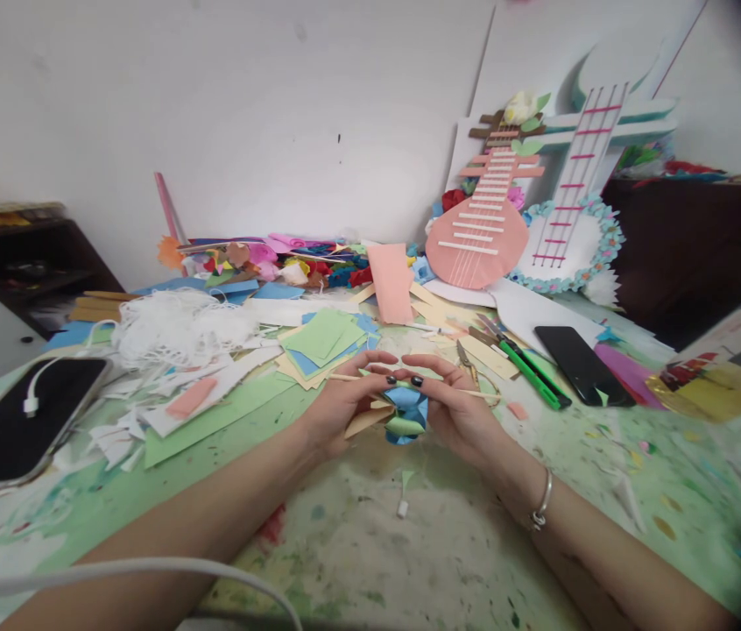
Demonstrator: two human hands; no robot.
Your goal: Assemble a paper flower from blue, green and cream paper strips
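Observation:
My left hand and my right hand meet over the middle of the table, thumbs and fingers pinched close together. Between them is a small folded paper piece in blue and light green, gripped from both sides. A thin pale stick runs sideways through the hands, its ends showing at left and right. A cream paper strip sticks out below my left fingers. The fingers hide part of the folded paper. Just behind my right hand lie scissors, and behind my left hand a stack of coloured paper squares.
A phone with a white cable lies left, another phone right, beside a green cutter. White string is heaped at the back left. A pink paper lute leans at the back. A white cable crosses the near left.

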